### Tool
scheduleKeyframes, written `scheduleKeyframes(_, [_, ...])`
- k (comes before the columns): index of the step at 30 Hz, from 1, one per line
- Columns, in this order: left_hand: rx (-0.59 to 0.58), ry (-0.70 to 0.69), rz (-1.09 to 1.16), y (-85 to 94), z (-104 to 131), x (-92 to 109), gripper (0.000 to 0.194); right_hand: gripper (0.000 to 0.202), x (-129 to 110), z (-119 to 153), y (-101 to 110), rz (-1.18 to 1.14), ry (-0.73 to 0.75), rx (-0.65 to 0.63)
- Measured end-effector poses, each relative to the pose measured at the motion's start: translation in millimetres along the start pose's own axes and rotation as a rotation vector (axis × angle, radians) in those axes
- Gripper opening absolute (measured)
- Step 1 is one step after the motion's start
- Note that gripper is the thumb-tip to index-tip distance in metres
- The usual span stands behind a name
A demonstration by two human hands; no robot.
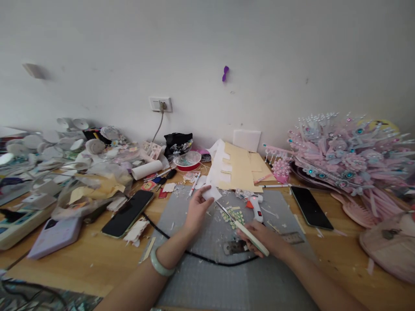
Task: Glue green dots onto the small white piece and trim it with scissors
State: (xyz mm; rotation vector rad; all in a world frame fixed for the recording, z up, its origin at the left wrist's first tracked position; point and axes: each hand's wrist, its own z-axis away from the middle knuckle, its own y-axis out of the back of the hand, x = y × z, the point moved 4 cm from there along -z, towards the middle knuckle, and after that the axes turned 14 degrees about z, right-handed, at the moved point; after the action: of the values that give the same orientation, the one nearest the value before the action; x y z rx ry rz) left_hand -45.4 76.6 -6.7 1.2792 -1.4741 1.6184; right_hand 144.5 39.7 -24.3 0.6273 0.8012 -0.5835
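Note:
My left hand (197,208) pinches a small piece of white paper (212,195) between thumb and fingers, above the grey cutting mat (207,280). In my right hand (264,238) is a tool with a long cream handle (251,237) and a slim metal front end. Its tip reaches the lower edge of the paper, close to my left thumb; whether they touch I cannot tell. Several small green-and-white pieces (231,217) lie on the mat under the tool. A metal ruler (293,237) lies partly hidden beneath my right hand.
A white glue gun (257,208) lies beyond my right hand. A black cable (207,260) crosses the mat. Cream card sheets (238,166) lie behind. Phones (128,214) flank the mat. A pink beaded headdress (343,160) stands right; bags and clutter (94,185) fill the left.

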Motion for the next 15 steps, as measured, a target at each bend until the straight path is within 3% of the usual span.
scheduleKeyframes(15, [0.016,-0.005,-0.035,1.3,-0.4,0.3,0.045,0.040,5.4,-5.4,1.3,0.055,0.061,0.020])
